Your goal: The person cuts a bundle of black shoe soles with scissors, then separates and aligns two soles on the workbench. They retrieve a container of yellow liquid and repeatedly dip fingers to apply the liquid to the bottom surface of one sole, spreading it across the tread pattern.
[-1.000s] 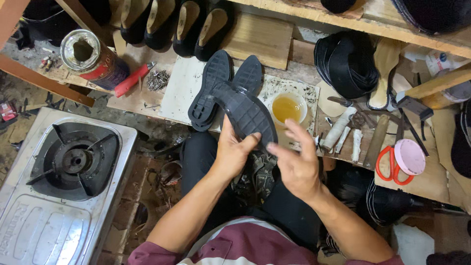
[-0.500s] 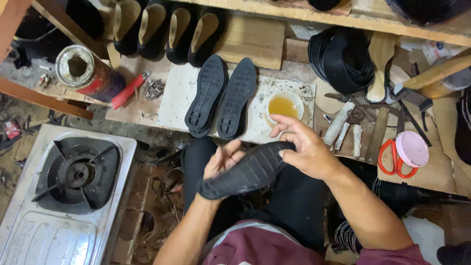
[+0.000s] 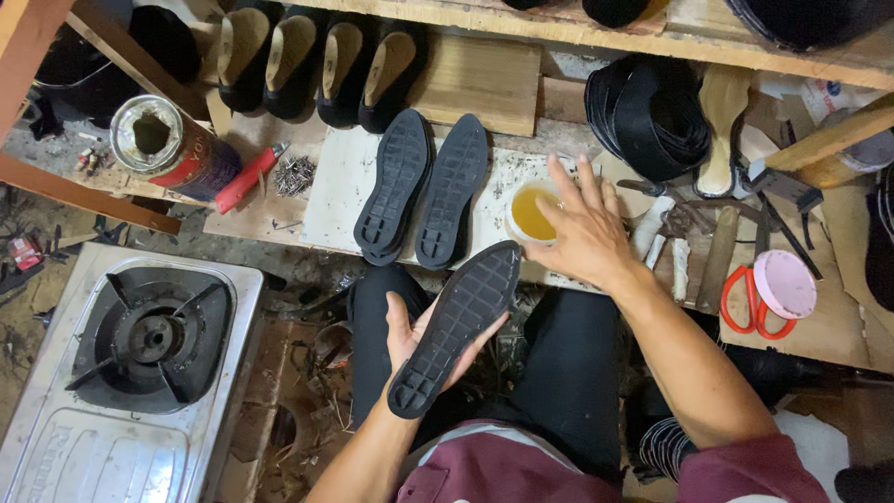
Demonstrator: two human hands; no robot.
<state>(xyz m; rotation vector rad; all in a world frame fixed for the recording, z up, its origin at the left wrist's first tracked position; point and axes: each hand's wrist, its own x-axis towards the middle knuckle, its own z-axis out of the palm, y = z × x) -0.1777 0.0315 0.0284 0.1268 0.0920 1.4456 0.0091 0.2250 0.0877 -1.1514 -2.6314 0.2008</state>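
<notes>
1. The person's left hand (image 3: 414,340) lay palm up over the lap, fingers loosely curled under a black shoe sole (image 3: 456,326), which rested tread side up across the palm, cradled rather than pinched.
2. The right hand (image 3: 582,233) was spread open, fingers splayed, holding nothing; it hovered at the small cup of yellow glue (image 3: 531,212) on the bench, fingertips at or just over the rim. Whether it touched the cup I could not tell.
3. As I judged it, the work was part done: two more black soles (image 3: 424,191) lay side by side, tread up, on the pale board (image 3: 331,200), set apart from the one in hand. No glue showed on the held sole, so that step seemed not yet done on it.
4. A row of black shoes (image 3: 317,65) with tan insides stood at the back of the bench, apparently unsoled.
5. A round tin (image 3: 172,149), red and dark blue with an open silver top, stood at the bench's left; its label was too tilted to make out. A red utility knife (image 3: 247,177) and a heap of small nails (image 3: 293,175) lay just beside it.
6. At the right sat a pink round lid (image 3: 785,284), next to red-handled scissors (image 3: 740,298).
7. A steel gas stove (image 3: 140,354) stood on the floor to the left, faint embossed lettering along its front edge.
</notes>
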